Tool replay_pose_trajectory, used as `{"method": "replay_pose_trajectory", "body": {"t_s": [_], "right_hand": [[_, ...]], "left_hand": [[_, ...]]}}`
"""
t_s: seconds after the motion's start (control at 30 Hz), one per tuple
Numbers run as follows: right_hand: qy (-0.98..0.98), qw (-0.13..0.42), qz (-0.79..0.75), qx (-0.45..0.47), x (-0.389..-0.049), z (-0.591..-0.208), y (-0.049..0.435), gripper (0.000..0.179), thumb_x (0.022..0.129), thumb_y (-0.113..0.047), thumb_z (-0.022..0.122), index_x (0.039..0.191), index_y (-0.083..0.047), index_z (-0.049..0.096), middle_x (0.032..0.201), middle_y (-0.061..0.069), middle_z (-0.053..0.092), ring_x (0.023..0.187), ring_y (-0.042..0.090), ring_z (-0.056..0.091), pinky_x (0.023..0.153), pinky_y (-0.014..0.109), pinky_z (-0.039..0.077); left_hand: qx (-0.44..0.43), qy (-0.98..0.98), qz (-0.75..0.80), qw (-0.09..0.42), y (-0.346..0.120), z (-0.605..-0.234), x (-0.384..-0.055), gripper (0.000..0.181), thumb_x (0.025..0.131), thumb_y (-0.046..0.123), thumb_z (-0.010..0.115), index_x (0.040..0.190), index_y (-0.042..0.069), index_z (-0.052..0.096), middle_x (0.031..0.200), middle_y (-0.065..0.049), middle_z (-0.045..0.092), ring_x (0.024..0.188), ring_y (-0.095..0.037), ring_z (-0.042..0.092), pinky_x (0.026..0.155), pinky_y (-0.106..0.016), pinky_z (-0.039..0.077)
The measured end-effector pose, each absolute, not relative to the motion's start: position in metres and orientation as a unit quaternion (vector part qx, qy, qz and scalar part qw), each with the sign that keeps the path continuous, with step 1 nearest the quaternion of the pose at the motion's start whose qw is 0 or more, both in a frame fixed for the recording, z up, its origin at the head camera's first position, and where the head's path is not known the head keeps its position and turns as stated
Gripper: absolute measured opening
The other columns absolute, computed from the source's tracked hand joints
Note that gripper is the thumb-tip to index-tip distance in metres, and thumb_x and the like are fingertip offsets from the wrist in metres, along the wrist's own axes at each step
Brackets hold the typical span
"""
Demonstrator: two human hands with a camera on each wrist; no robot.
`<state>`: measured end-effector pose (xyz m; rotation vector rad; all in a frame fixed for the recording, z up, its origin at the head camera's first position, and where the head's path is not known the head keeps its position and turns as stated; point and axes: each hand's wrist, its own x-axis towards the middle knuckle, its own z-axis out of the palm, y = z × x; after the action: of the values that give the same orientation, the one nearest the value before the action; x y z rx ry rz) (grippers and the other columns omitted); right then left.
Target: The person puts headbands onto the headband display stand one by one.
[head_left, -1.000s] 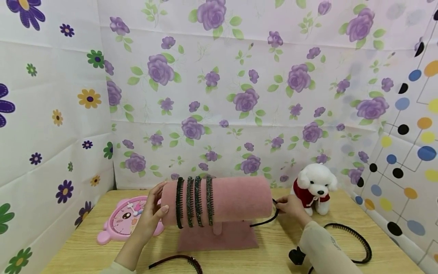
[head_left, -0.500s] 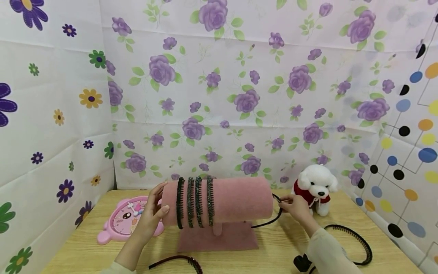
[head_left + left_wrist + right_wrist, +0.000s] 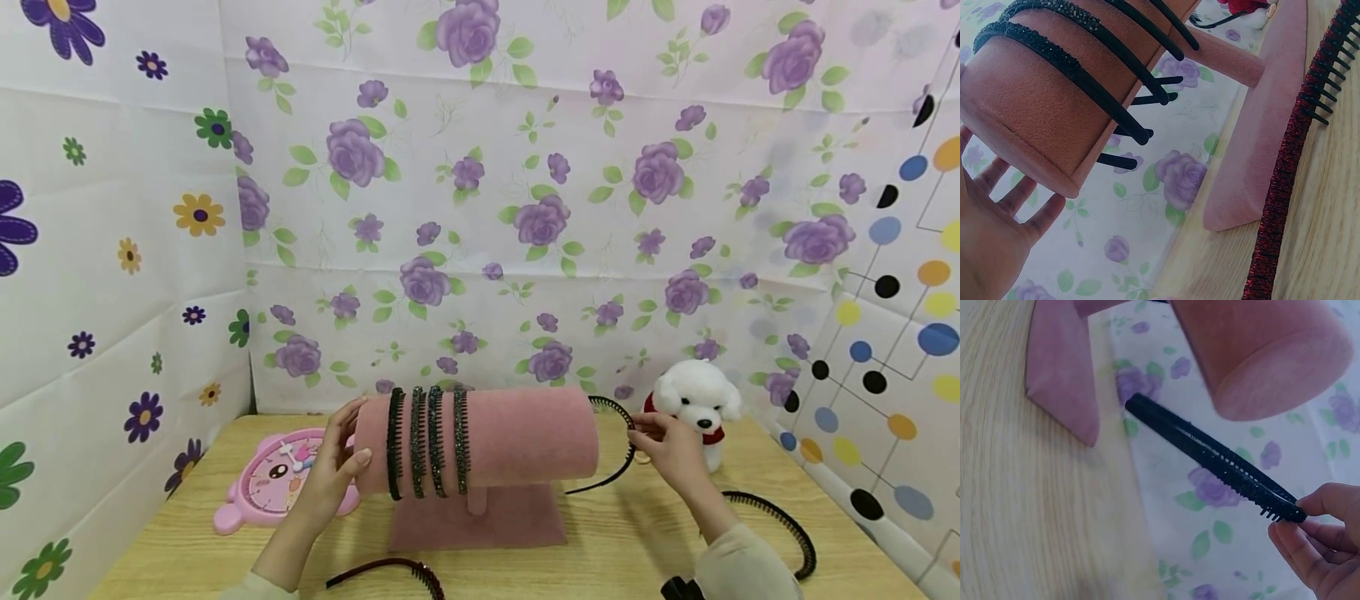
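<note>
A pink padded roll (image 3: 528, 433) lies level on a pink stand base (image 3: 517, 521). Several black glittery headbands (image 3: 461, 442) are fitted around its left half. My left hand (image 3: 333, 467) holds the roll's left end, thumb in front; the left wrist view shows its fingertips against the end's edge. Just past the roll's right end, my right hand (image 3: 671, 446) pinches a black toothed headband (image 3: 1210, 456) between thumb and fingers. This headband's open side faces the roll, and its tips overlap the roll's end in the head view.
A dark red headband (image 3: 1282, 175) lies on the table in front of the stand. A pink clock (image 3: 262, 492) is at the left. At the right are a white plush dog (image 3: 693, 392), a black headband (image 3: 804, 542) and a black object (image 3: 681, 588) by the right sleeve.
My right hand has moved right and slightly up, drawing the black headband outward from the roll's right end. The left hand stays on the roll's left end.
</note>
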<state>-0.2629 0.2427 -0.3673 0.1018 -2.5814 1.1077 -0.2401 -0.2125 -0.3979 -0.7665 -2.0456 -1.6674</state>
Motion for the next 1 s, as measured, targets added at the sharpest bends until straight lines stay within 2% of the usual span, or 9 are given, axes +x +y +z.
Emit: {"method": "replay_pose_trajectory", "body": {"t_s": [0.23,0.5,0.73,1.0], "right_hand": [[-0.907,0.201,0.366,0.055,-0.243,-0.354,0.234,0.033,0.090,-0.015,0.067,0.117,0.003,0.065,0.101,0.016,0.069,0.088,0.023,0.066,0.066,0.018,0.050],[-0.898,0.257,0.349,0.079,-0.220,-0.339,0.217,0.031,0.088,-0.019,0.070,0.115,-0.002,0.067,0.094,0.008,0.070,0.078,0.008,0.065,0.066,0.017,0.052],[-0.891,0.327,0.292,0.122,-0.207,-0.333,0.203,0.029,0.084,-0.011,0.073,0.111,-0.004,0.068,0.091,0.005,0.066,0.077,0.015,0.065,0.066,0.022,0.053],[-0.885,0.352,0.267,0.144,-0.202,-0.333,0.192,0.029,0.083,-0.007,0.072,0.112,-0.003,0.067,0.094,0.007,0.064,0.077,0.018,0.065,0.062,0.023,0.052]], "left_hand": [[-0.273,-0.732,-0.592,0.199,-0.213,-0.399,-0.240,0.062,0.095,0.001,0.045,0.152,0.010,0.022,0.141,0.017,0.039,0.123,0.002,0.042,0.092,-0.015,0.039],[-0.278,-0.731,-0.591,0.198,-0.214,-0.399,-0.240,0.062,0.095,0.002,0.044,0.152,0.009,0.021,0.142,0.016,0.038,0.125,0.002,0.041,0.092,-0.016,0.040],[-0.277,-0.732,-0.593,0.189,-0.214,-0.398,-0.241,0.061,0.096,0.003,0.044,0.152,0.008,0.020,0.142,0.015,0.037,0.124,0.001,0.041,0.089,-0.020,0.043],[-0.278,-0.730,-0.593,0.193,-0.213,-0.397,-0.240,0.061,0.095,0.003,0.044,0.152,0.009,0.021,0.142,0.015,0.038,0.124,0.001,0.042,0.091,-0.018,0.041]]}}
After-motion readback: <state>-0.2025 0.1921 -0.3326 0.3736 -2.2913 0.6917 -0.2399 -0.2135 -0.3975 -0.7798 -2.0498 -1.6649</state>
